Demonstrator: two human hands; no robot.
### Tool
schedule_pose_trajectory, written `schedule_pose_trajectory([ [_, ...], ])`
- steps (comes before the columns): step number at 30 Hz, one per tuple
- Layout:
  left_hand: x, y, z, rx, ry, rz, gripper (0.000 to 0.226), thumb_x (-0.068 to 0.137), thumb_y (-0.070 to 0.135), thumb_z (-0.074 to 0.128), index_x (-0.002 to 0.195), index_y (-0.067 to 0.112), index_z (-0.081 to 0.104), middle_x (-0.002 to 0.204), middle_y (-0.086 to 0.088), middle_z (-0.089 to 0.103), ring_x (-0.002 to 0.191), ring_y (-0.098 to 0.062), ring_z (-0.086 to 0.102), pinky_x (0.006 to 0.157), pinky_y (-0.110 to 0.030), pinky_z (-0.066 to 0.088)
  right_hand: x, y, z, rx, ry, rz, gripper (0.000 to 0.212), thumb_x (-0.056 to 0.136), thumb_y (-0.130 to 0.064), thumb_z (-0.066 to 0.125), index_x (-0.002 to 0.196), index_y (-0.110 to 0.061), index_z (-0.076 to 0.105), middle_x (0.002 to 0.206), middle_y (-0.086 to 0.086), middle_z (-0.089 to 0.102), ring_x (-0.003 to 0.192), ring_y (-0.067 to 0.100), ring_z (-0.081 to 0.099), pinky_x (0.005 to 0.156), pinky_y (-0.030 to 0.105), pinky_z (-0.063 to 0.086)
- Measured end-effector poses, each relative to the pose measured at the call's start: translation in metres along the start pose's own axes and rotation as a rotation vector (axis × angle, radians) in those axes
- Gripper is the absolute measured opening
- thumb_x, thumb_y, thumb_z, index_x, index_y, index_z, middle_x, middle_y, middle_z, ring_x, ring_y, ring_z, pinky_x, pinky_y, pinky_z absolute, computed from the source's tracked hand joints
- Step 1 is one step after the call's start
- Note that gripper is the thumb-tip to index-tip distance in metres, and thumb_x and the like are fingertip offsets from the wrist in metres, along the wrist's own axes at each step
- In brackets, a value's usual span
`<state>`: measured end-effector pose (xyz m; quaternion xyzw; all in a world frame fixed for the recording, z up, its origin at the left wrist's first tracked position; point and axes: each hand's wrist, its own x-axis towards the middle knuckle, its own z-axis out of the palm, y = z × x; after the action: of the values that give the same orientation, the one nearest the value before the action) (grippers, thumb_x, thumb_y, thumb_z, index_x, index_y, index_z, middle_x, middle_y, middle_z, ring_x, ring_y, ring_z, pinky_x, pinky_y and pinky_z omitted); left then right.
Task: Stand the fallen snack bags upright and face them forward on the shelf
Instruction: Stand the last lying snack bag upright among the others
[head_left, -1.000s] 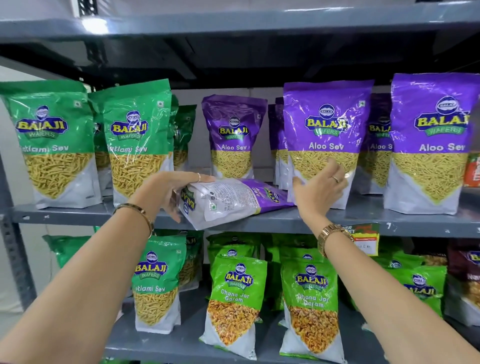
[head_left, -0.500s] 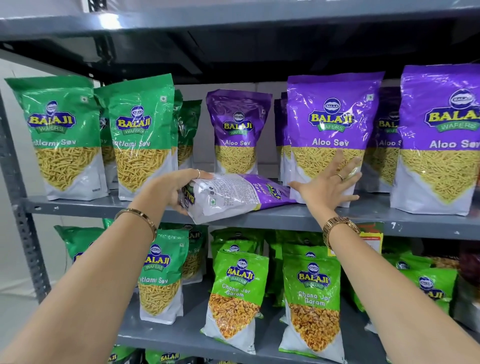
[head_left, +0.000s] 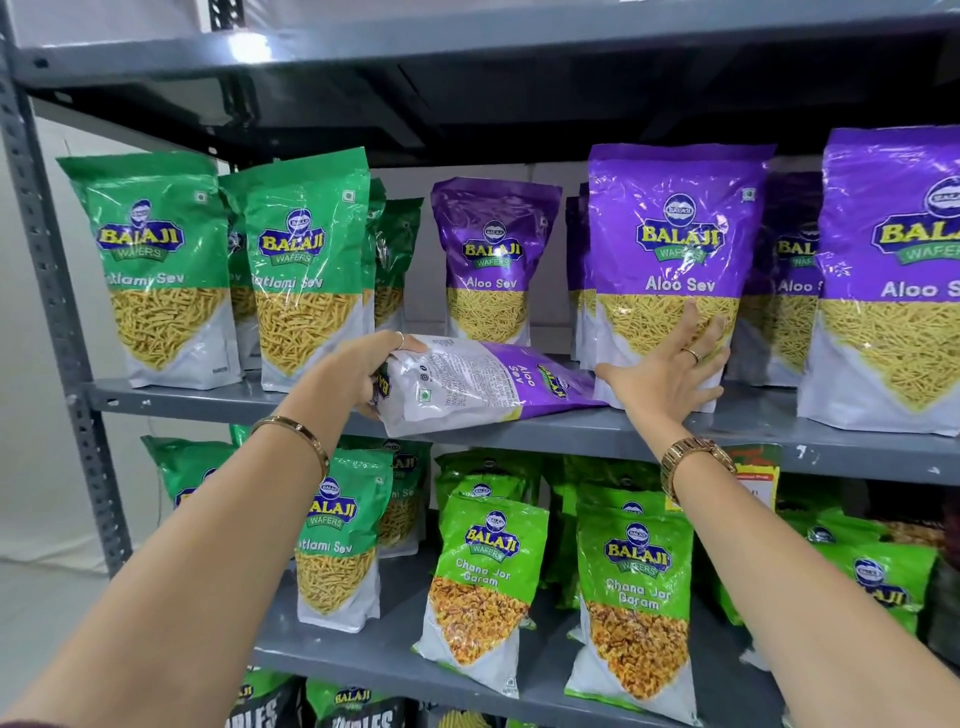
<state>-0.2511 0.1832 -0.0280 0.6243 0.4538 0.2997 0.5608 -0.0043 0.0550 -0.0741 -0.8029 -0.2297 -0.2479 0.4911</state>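
A purple Aloo Sev bag (head_left: 483, 384) lies on its side on the grey middle shelf (head_left: 571, 431), back label up, its bottom end overhanging the shelf's front edge. My left hand (head_left: 363, 369) grips that bottom end, thumb on top. My right hand (head_left: 670, 374) is spread flat, fingers apart, against the lower front of an upright purple Aloo Sev bag (head_left: 670, 249) just right of the fallen one. Another upright Aloo Sev bag (head_left: 493, 260) stands behind the fallen bag.
Green Ratlami Sev bags (head_left: 301, 270) stand at the left, more purple bags (head_left: 893, 280) at the right. The lower shelf holds green Chana Jor Garam bags (head_left: 634, 597). A grey upright post (head_left: 57, 312) runs down the left. The shelf above (head_left: 467, 41) hangs close overhead.
My right hand has spread wider and pressed onto the upright purple bag. My left hand keeps its hold on the fallen bag. The view has shifted left and down.
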Motion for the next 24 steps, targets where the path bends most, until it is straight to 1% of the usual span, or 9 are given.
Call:
schedule_pose_trajectory([
  [3, -0.003, 0.0, 0.001, -0.005, 0.022, 0.0, 0.062, 0.074, 0.032, 0.071, 0.126, 0.011, 0.042, 0.108, -0.01, 0.051, 0.087, -0.029, 0.05, 0.074, -0.04, 0.045, -0.001, 0.0, -0.001, 0.006, 0.002, -0.002, 0.12, 0.057, -0.043, 0.083, 0.147, -0.022, 0.006, 0.158, 0.012, -0.001, 0.142, 0.043, 0.005, 0.106, 0.067, 0.02],
  [7, -0.009, 0.004, 0.001, -0.057, 0.101, 0.075, 0.056, 0.068, 0.025, 0.077, 0.114, 0.009, 0.048, 0.084, -0.007, 0.054, 0.069, -0.024, 0.05, 0.054, -0.034, 0.044, -0.001, 0.0, -0.002, 0.014, -0.002, -0.006, 0.12, 0.057, -0.043, 0.083, 0.147, -0.022, 0.007, 0.158, 0.013, 0.0, 0.142, 0.043, 0.005, 0.106, 0.067, 0.019],
  [9, -0.014, 0.006, 0.0, -0.08, 0.149, 0.114, 0.058, 0.066, 0.021, 0.079, 0.113, 0.006, 0.047, 0.08, -0.008, 0.054, 0.067, -0.023, 0.052, 0.051, -0.033, 0.044, -0.001, 0.0, -0.001, 0.014, 0.0, -0.006, 0.12, 0.056, -0.043, 0.083, 0.147, -0.022, 0.008, 0.158, 0.013, 0.0, 0.142, 0.043, 0.005, 0.106, 0.067, 0.02],
  [14, -0.024, 0.009, -0.005, -0.084, 0.163, 0.108, 0.082, 0.059, 0.022, 0.082, 0.13, 0.007, 0.043, 0.099, -0.011, 0.056, 0.072, -0.024, 0.053, 0.051, -0.032, 0.044, -0.001, 0.001, -0.001, 0.019, 0.006, -0.007, 0.12, 0.055, -0.043, 0.083, 0.147, -0.022, 0.009, 0.158, 0.013, 0.002, 0.142, 0.043, 0.006, 0.104, 0.068, 0.02],
  [15, -0.027, 0.011, -0.007, -0.074, 0.169, 0.118, 0.083, 0.06, 0.021, 0.082, 0.131, 0.007, 0.042, 0.098, -0.01, 0.055, 0.071, -0.023, 0.051, 0.051, -0.032, 0.042, -0.001, 0.001, -0.001, 0.022, 0.005, -0.009, 0.12, 0.055, -0.043, 0.083, 0.147, -0.021, 0.009, 0.158, 0.013, 0.002, 0.142, 0.043, 0.006, 0.105, 0.068, 0.02],
  [18, -0.03, 0.015, -0.015, -0.076, 0.223, 0.204, 0.077, 0.067, 0.016, 0.078, 0.133, 0.006, 0.041, 0.08, -0.005, 0.047, 0.064, -0.018, 0.044, 0.052, -0.028, 0.038, -0.001, 0.002, -0.001, 0.023, 0.0, -0.017, 0.119, 0.055, -0.042, 0.083, 0.146, -0.022, 0.01, 0.158, 0.013, 0.002, 0.142, 0.043, 0.006, 0.105, 0.068, 0.02],
  [20, -0.031, 0.014, -0.022, -0.086, 0.252, 0.261, 0.077, 0.068, 0.015, 0.077, 0.135, 0.008, 0.039, 0.08, -0.004, 0.046, 0.062, -0.015, 0.041, 0.055, -0.027, 0.039, -0.001, 0.002, -0.001, 0.015, -0.002, -0.016, 0.118, 0.055, -0.043, 0.083, 0.146, -0.022, 0.01, 0.158, 0.013, 0.002, 0.142, 0.043, 0.006, 0.105, 0.068, 0.02],
  [22, -0.029, 0.009, -0.026, -0.105, 0.276, 0.301, 0.081, 0.063, 0.016, 0.08, 0.133, 0.008, 0.04, 0.091, -0.006, 0.054, 0.067, -0.016, 0.047, 0.065, -0.03, 0.046, -0.001, 0.001, -0.002, 0.015, -0.005, -0.016, 0.117, 0.056, -0.042, 0.083, 0.146, -0.022, 0.011, 0.158, 0.014, 0.002, 0.142, 0.043, 0.006, 0.105, 0.068, 0.02],
  [24, -0.031, 0.003, -0.026, -0.127, 0.315, 0.323, 0.078, 0.062, 0.015, 0.08, 0.129, 0.008, 0.041, 0.095, -0.005, 0.054, 0.076, -0.016, 0.05, 0.078, -0.035, 0.047, -0.002, 0.0, -0.003, 0.023, -0.011, -0.013, 0.115, 0.057, -0.041, 0.083, 0.146, -0.022, 0.011, 0.158, 0.014, 0.002, 0.142, 0.044, 0.005, 0.105, 0.069, 0.019],
])
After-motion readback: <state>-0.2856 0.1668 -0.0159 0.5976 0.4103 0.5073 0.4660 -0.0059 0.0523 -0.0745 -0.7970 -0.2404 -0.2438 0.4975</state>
